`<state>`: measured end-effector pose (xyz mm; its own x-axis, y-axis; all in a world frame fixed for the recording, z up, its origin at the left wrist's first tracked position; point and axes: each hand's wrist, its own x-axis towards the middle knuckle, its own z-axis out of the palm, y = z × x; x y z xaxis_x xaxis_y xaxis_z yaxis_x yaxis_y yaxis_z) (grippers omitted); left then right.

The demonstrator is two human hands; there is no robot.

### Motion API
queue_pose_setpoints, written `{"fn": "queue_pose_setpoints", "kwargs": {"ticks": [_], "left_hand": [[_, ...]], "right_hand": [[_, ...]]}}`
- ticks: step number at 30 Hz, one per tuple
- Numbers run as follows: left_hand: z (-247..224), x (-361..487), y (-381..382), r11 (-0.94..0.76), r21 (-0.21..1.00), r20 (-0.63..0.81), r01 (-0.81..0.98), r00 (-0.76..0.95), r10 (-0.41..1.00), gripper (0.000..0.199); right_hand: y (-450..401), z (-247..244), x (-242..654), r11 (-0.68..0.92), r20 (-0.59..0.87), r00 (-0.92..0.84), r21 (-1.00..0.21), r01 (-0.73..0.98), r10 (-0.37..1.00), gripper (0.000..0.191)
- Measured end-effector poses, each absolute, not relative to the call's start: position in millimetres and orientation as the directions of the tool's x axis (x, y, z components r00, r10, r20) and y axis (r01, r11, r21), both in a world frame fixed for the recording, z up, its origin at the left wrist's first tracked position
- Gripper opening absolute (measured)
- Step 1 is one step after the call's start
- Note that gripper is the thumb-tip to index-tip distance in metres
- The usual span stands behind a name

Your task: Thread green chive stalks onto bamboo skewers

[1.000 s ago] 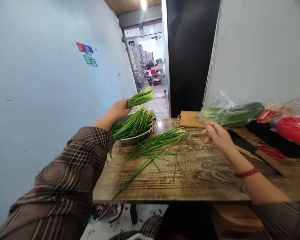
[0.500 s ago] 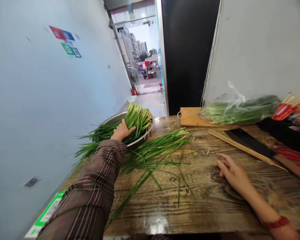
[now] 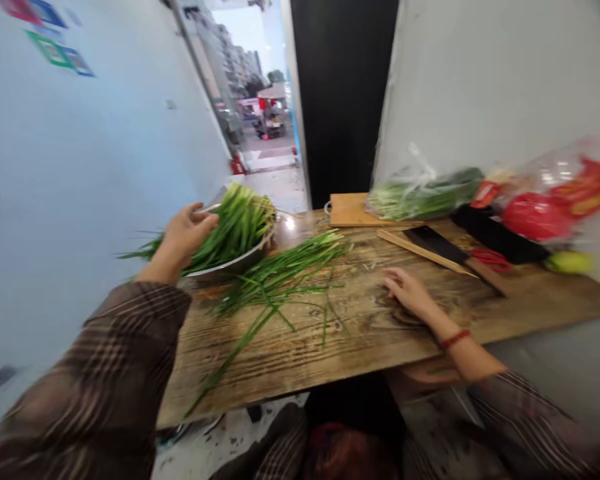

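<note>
At the left, my left hand [image 3: 187,233] hovers by the edge of a metal bowl [image 3: 230,264], thumb and fingers apart and nothing held. Green chives [image 3: 237,223] fill the bowl, pale ends toward the back right, leaves hanging over its left side. More loose chives [image 3: 290,263] lie on the wooden table, a few strands straggling toward the front edge. Over the table's middle right is my right hand [image 3: 405,290], fingers loosely curled and partly apart, holding nothing. Beyond it are a cleaver [image 3: 437,247] and thin wooden sticks [image 3: 420,250].
A cutting board [image 3: 347,210] and a plastic bag of greens [image 3: 425,193] lie along the back. Red plastic packages [image 3: 537,217], a black cloth [image 3: 500,233], red string [image 3: 490,260] and a yellow-green item [image 3: 570,262] are at the right.
My left hand has come off the chives in the bowl and moved left and up, its fingers now free. The view has shifted right and down, showing more of the table's front edge.
</note>
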<state>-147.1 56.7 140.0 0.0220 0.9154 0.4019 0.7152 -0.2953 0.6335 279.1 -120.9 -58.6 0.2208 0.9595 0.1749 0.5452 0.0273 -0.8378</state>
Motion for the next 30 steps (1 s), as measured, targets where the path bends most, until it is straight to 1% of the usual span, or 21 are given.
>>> {"fn": "queue_pose_setpoints", "kwargs": {"ticks": [1, 2, 3, 5, 8, 10, 14, 17, 19, 20, 22, 24, 26, 28, 30], "left_hand": [[139, -131, 46, -0.326, 0.729, 0.362, 0.602, 0.065, 0.930, 0.060], [137, -115, 34, -0.356, 0.787, 0.337, 0.504, 0.132, 0.932, 0.060], [133, -97, 23, -0.373, 0.824, 0.320, 0.426, 0.192, 0.928, 0.060], [120, -63, 0, -0.341, 0.883, 0.252, 0.323, 0.289, 0.924, 0.061], [94, -21, -27, -0.278, 0.932, 0.153, 0.231, 0.445, 0.882, 0.065], [76, -3, -37, -0.247, 0.947, 0.117, 0.207, 0.493, 0.862, 0.063], [52, 8, -39, -0.161, 0.975, 0.071, 0.154, 0.472, 0.879, 0.059], [47, 1, -32, -0.144, 0.982, 0.081, 0.119, 0.424, 0.902, 0.055], [48, -4, -28, -0.141, 0.982, 0.080, 0.125, 0.402, 0.912, 0.052], [49, -6, -26, -0.140, 0.982, 0.078, 0.130, 0.392, 0.916, 0.051], [51, -6, -23, -0.134, 0.982, 0.075, 0.132, 0.377, 0.923, 0.048], [51, -1, -23, -0.122, 0.985, 0.068, 0.124, 0.372, 0.926, 0.045], [48, 9, -24, -0.099, 0.988, 0.047, 0.116, 0.387, 0.921, 0.043], [43, 19, -25, -0.079, 0.992, 0.031, 0.097, 0.420, 0.907, 0.041], [37, 28, -24, -0.077, 0.996, 0.047, 0.053, 0.429, 0.902, 0.040]], "right_hand": [[-121, -53, 281, 0.041, 0.186, 0.203, -0.827, 0.561, 0.961, 0.034], [-121, -47, 285, 0.052, 0.198, 0.181, -0.801, 0.597, 0.963, 0.032], [-120, -41, 291, 0.054, 0.222, 0.172, -0.747, 0.663, 0.960, 0.030], [-120, -32, 308, 0.008, 0.297, 0.187, -0.551, 0.835, 0.936, 0.027], [-119, -24, 336, -0.093, 0.327, 0.272, -0.472, 0.876, 0.905, 0.026], [-113, -22, 351, -0.154, 0.336, 0.318, -0.434, 0.888, 0.886, 0.027], [-89, -18, 366, -0.239, 0.336, 0.362, -0.354, 0.904, 0.870, 0.029], [-66, -18, 367, -0.271, 0.332, 0.374, -0.316, 0.909, 0.866, 0.033], [-53, -23, 367, -0.321, 0.303, 0.395, -0.267, 0.909, 0.867, 0.040], [-49, -26, 366, -0.363, 0.272, 0.408, -0.202, 0.910, 0.872, 0.043], [-44, -33, 365, -0.406, 0.220, 0.410, -0.067, 0.911, 0.885, 0.039], [-45, -39, 362, -0.389, 0.225, 0.374, 0.024, 0.921, 0.899, 0.034], [-49, -39, 358, -0.388, 0.271, 0.354, 0.082, 0.918, 0.895, 0.033], [-54, -33, 353, -0.385, 0.289, 0.344, 0.096, 0.918, 0.893, 0.032], [-60, -22, 345, -0.365, 0.303, 0.337, 0.037, 0.930, 0.891, 0.034]]}}
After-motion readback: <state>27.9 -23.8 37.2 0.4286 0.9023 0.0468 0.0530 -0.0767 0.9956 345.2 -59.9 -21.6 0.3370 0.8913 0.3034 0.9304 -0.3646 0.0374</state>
